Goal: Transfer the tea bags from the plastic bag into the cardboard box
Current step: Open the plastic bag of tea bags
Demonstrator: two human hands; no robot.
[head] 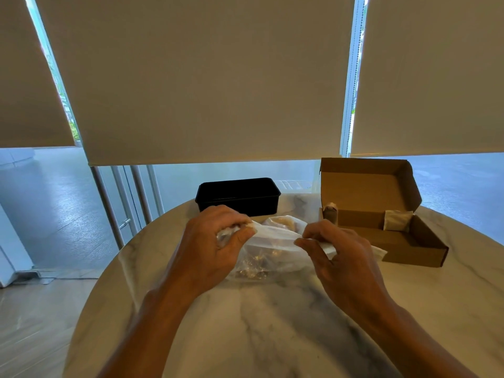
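Both hands pinch the top edge of the clear, crumpled plastic bag (272, 249): my left hand (215, 241) has thumb and curled fingers bunched on the bag's left end, my right hand (335, 255) nips the right end between thumb and forefinger, the edge stretched between them.

Item: clear plastic bag, lying on the round white marble-patterned table (272, 323) between my two hands; brownish tea bags (278, 223) show through the film, count not readable.

Item: open brown cardboard box (387, 227), lid flap standing upright, just beyond and to the right of my right hand, its near corner close to the bag's right end. One pale tea bag (396, 220) leans against the inner back wall; a second small pale piece (330, 211) stands at the box's left end, identity unclear.

Item: black rectangular plastic container (238, 196), beyond my left hand, at the far rim of the table, contents not visible.

Item: beige roller blinds (204, 77), lowered, far beyond both hands.
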